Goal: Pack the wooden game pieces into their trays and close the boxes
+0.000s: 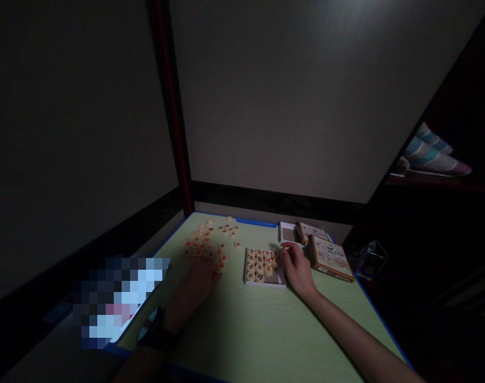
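Observation:
Round wooden pieces with red or dark characters (202, 242) lie scattered on the green table at the left. My left hand (198, 282), with a dark watch on its wrist, rests at the near edge of this pile; its fingertips are dim and partly hidden. In the middle sits a shallow white box (265, 284) with rows of pieces inside and a bare patch at its lower right. Against the box's right side is my right hand (297, 268), fingers curled near the top right corner; whether they hold a piece cannot be seen.
Behind my right hand are an open white tray (288, 234) and two printed box lids (331, 258). A lit, pixelated screen (134, 303) lies at the left table edge. A dark shiny object (372, 259) stands beyond the right edge. Walls enclose the back and left.

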Tool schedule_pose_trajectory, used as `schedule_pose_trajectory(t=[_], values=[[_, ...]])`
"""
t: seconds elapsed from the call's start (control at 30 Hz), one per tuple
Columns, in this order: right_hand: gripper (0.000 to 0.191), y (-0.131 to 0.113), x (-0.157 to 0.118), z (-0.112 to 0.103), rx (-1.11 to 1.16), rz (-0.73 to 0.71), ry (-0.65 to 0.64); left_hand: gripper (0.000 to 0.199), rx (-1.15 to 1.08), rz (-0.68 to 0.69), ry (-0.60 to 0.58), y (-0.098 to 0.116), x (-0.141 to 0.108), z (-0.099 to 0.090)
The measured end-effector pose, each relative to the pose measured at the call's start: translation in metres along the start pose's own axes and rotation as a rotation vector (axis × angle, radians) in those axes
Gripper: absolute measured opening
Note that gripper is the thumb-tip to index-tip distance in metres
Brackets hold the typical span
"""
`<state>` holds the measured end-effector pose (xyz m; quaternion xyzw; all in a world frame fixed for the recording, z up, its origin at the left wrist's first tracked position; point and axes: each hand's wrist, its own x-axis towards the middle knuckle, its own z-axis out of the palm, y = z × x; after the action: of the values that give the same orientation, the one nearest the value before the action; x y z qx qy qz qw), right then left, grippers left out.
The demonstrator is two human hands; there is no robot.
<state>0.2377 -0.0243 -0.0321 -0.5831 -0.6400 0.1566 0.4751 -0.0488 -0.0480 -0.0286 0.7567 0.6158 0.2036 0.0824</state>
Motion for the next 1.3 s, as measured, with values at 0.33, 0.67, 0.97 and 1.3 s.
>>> schedule_pose_trajectory(t=[0.33,0.67,0.97,1.3], values=[[0.041,0.0,0.001,0.0,0.029,0.018,-0.015,0.017,-0.001,-0.01,-0.066,-0.008,-0.003,-0.009],[0.041,0.001,0.001,0.0,0.023,0.012,-0.006,0.033,-0.02,0.035,-0.142,-0.009,0.013,-0.042],[0.04,0.002,0.001,0.0,0.022,-0.003,-0.004,0.031,0.165,0.163,-0.211,-0.001,0.022,-0.039],[0.039,0.001,0.001,0.001,0.031,0.001,-0.006,0.036,0.324,0.316,-0.141,-0.003,0.037,-0.027]])
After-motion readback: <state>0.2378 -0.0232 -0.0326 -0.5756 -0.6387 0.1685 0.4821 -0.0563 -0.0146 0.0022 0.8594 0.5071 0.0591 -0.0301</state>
